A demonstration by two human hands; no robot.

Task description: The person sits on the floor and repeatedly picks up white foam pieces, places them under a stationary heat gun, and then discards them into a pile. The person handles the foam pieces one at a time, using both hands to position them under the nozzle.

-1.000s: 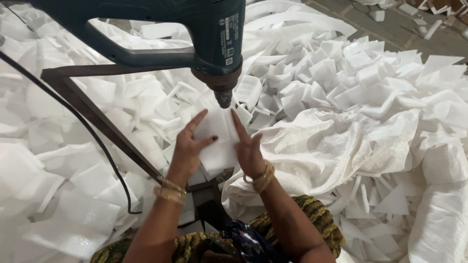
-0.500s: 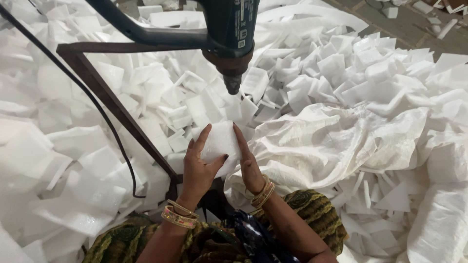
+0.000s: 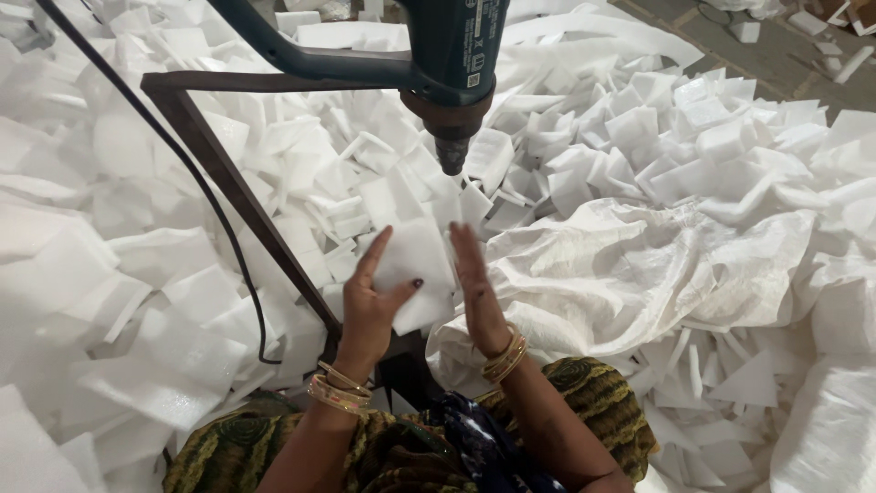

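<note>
A folded white foam sheet is pressed between my two hands just below the nozzle of a dark green heat gun fixed on a rusty metal frame. My left hand grips the sheet's left side, thumb on top. With its fingers straight and flat, my right hand presses against the sheet's right edge. Both wrists wear gold bangles.
Heaps of white foam pieces cover the ground all around. A large white woven sack full of foam offcuts lies open at right. A black cable hangs along the frame. Bare floor shows at the top right.
The view has shifted, so the heat gun now sits higher and further right. My hands stay pressed on the foam sheet below the nozzle, the left thumb now over its face.
</note>
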